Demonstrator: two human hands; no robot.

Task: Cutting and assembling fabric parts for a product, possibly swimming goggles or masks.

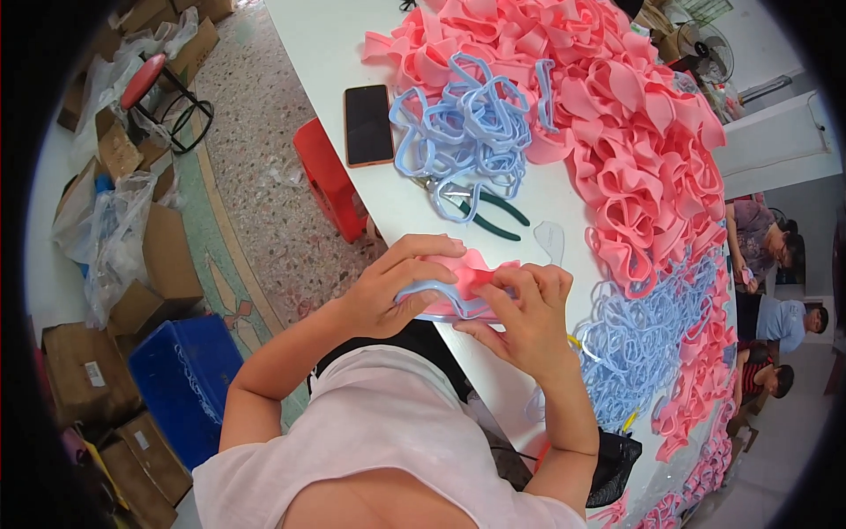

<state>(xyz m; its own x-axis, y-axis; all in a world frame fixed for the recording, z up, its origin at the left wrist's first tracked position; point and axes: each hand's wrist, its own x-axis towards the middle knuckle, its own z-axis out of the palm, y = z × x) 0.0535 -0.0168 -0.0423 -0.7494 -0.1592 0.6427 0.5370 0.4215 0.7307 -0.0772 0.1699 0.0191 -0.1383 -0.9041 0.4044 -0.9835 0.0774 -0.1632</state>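
Centre of frame: my left hand (388, 286) and right hand (529, 309) each grip the pink piece (467, 275) and blue frame (432, 291), above the bench (326, 44).

Soft matt pink rubbery piece (467, 275), smooth pale-blue plastic frame (441, 295), glossy white tabletop (335, 53), green-handled metal pliers (480, 210)

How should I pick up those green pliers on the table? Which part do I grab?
Probably best to grab the green handles, not the metal tip. The pliers lie flat on the white table, with the handles pointing out over bare table, right of the phone. The nose end is tucked against the blue frame pile, so come from above on the handle side, fingers across both handles.
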